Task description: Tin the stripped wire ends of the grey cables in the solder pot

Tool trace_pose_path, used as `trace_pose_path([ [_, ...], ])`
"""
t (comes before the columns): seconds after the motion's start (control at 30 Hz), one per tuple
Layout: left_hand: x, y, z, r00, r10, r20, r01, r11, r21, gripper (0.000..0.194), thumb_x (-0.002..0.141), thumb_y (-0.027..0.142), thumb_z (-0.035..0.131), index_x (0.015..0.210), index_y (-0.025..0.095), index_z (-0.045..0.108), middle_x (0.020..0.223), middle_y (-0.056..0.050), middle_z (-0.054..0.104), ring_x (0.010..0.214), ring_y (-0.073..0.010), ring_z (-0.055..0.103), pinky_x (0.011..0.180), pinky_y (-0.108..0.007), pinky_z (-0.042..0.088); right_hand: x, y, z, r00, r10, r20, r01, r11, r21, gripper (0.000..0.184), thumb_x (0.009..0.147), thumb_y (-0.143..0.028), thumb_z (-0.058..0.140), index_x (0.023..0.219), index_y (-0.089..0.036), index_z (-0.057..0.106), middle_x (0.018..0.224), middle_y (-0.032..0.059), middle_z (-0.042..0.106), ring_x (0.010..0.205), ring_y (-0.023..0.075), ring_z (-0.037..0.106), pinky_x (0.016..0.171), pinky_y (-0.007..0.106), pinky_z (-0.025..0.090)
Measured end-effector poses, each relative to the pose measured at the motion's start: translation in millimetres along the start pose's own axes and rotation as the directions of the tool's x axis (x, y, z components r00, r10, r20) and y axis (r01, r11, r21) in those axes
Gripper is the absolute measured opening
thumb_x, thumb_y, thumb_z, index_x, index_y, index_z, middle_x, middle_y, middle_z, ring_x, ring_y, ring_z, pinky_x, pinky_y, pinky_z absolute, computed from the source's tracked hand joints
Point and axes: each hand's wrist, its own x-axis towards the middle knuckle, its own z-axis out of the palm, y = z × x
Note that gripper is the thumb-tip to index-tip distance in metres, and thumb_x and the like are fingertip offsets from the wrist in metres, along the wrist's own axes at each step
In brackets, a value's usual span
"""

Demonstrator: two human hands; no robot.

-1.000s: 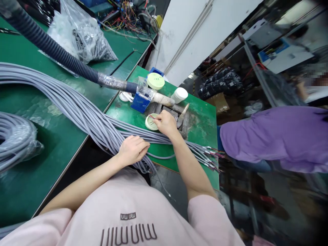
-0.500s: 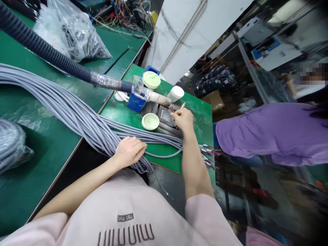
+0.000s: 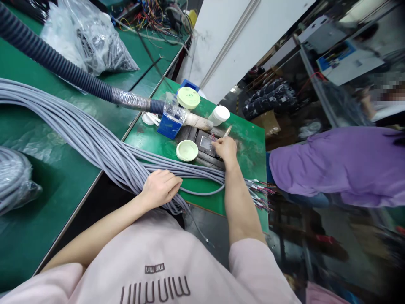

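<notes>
My right hand is closed in a pinch on thin stripped wires at the end of a grey cable. The wire tips are just over a square metal pot with a shiny silver surface; whether they touch it, I cannot tell. My left hand lies curled over a thick bundle of grey cables in front of my body. A shallow pale-green dish stands beside the pot. Just beyond my right fingers a light-coloured stick pokes up.
A ribbed black hose runs to a pale pipe by a blue box. Behind are a round pale-green lid and a white tub. Multicoloured wire ends overhang the right edge. A person in purple is at right.
The view has shifted slightly. My right hand has moved a little relative to the pot, still pinching the wires. My left hand stays on the cables.
</notes>
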Motion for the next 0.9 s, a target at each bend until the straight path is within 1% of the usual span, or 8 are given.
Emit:
trace_pose_path([
  [0.2, -2.0, -1.6, 2.8, 1.000, -0.021, 0.008, 0.021, 1.000, -0.018, 0.014, 0.091, 0.022, 0.053, 0.092, 0.018, 0.066, 0.071, -0.002, 0.068, 0.066, -0.0146, 0.056, 0.060, -0.031, 0.030, -15.5, -4.0, -21.6, 0.984, -0.155, -0.092, 0.173, 0.954, 0.244, 0.019, 0.072, -0.029, 0.066, 0.058, -0.017, 0.069, 0.068, 0.0044, 0.063, 0.068, 0.0176, 0.057, 0.065, 0.029, 0.040],
  [0.37, 1.4, 0.8, -1.4, 0.988, -0.151, -0.021, 0.141, 0.956, -0.258, 0.012, 0.087, 0.023, 0.059, 0.091, 0.019, 0.070, 0.075, -0.004, 0.071, 0.068, -0.0150, 0.058, 0.063, -0.030, 0.035, -56.9, -30.3, -53.3, 0.922, -0.308, -0.236, 0.387, 0.700, 0.600, 0.024, 0.070, -0.028, 0.068, 0.051, -0.018, 0.060, 0.057, -0.0022, 0.049, 0.056, 0.0118, 0.047, 0.058, 0.028, 0.036],
  [0.43, 8.3, 2.8, -3.5, 0.947, -0.319, -0.044, 0.255, 0.826, -0.502, 0.010, 0.085, 0.024, 0.063, 0.088, 0.020, 0.071, 0.077, -0.004, 0.071, 0.069, -0.0143, 0.059, 0.067, -0.029, 0.040, -75.4, -46.2, -63.5, 0.901, -0.350, -0.255, 0.426, 0.611, 0.668, 0.023, 0.071, -0.027, 0.069, 0.053, -0.018, 0.060, 0.058, -0.0027, 0.049, 0.057, 0.0111, 0.046, 0.057, 0.028, 0.035],
  [0.5, 18.6, 4.9, -3.7, 0.854, -0.520, 0.010, 0.342, 0.547, -0.764, 0.011, 0.080, 0.027, 0.068, 0.089, 0.020, 0.072, 0.079, -0.003, 0.071, 0.071, -0.0139, 0.060, 0.068, -0.028, 0.044, -91.5, -61.9, -70.8, 0.884, -0.389, -0.260, 0.448, 0.547, 0.707, 0.021, 0.072, -0.027, 0.070, 0.055, -0.018, 0.061, 0.060, -0.0027, 0.050, 0.057, 0.0107, 0.046, 0.057, 0.027, 0.036],
  [0.6, 37.3, 9.3, -0.6, 0.737, -0.652, 0.180, 0.286, 0.059, -0.956, 0.032, 0.068, 0.030, 0.080, 0.097, 0.021, 0.070, 0.083, -0.002, 0.071, 0.073, -0.0133, 0.063, 0.065, -0.025, 0.047, -109.1, -80.7, -76.8, 0.869, -0.428, -0.247, 0.449, 0.476, 0.756, 0.021, 0.075, -0.027, 0.069, 0.057, -0.019, 0.063, 0.061, -0.0027, 0.049, 0.058, 0.0103, 0.046, 0.056, 0.027, 0.036],
  [0.67, 49.0, 13.2, 1.5, 0.705, -0.670, 0.233, 0.199, -0.128, -0.972, 0.037, 0.062, 0.031, 0.084, 0.094, 0.021, 0.070, 0.078, 0.000, 0.070, 0.067, -0.0108, 0.061, 0.061, -0.022, 0.046, -116.8, -89.1, -78.4, 0.863, -0.452, -0.226, 0.439, 0.448, 0.779, 0.021, 0.076, -0.027, 0.069, 0.058, -0.019, 0.064, 0.062, -0.0027, 0.049, 0.058, 0.0101, 0.046, 0.056, 0.027, 0.036],
  [0.77, 61.2, 19.3, 1.2, 0.660, -0.708, 0.251, 0.100, -0.249, -0.963, 0.034, 0.058, 0.032, 0.087, 0.084, 0.020, 0.069, 0.063, 0.004, 0.064, 0.055, -0.0071, 0.055, 0.055, -0.020, 0.044, -123.6, -96.6, -78.9, 0.856, -0.477, -0.200, 0.420, 0.415, 0.807, 0.019, 0.076, -0.027, 0.069, 0.059, -0.018, 0.065, 0.063, -0.0024, 0.050, 0.059, 0.0099, 0.047, 0.055, 0.026, 0.037],
  [0.9, 67.1, 22.8, -3.4, 0.616, -0.750, 0.240, 0.032, -0.281, -0.959, 0.032, 0.056, 0.033, 0.087, 0.078, 0.018, 0.069, 0.061, 0.004, 0.060, 0.053, -0.0055, 0.051, 0.053, -0.019, 0.042, -126.3, -102.4, -77.7, 0.853, -0.490, -0.181, 0.397, 0.383, 0.834, 0.020, 0.076, -0.029, 0.067, 0.060, -0.018, 0.065, 0.065, -0.0015, 0.052, 0.059, 0.0102, 0.049, 0.054, 0.025, 0.039],
])
